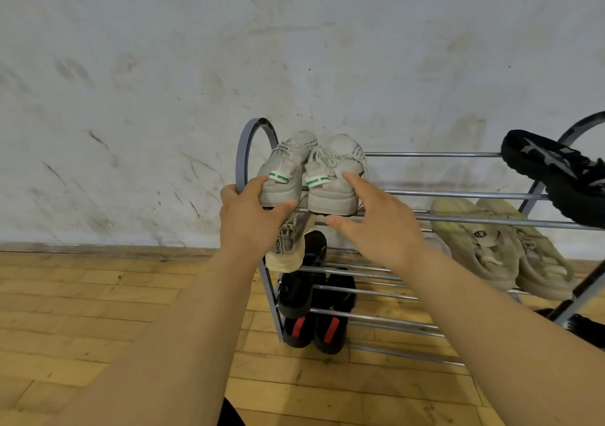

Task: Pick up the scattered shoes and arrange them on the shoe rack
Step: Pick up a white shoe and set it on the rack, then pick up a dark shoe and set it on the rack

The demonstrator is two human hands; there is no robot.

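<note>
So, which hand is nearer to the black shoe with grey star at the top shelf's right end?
Right. The right hand is at the pale sneakers, well left of the black shoe; the left hand is farther left.

A shoe rack (425, 154) stands on the floor (98, 311) against the wall (163, 65). Two sneakers (330, 176) sit side by side at its top tier's left end; other shoes (491, 245) lie on tiers below.

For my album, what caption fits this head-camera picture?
Both hands, left hand and right hand, set grey sneakers on the shoe rack.
</note>
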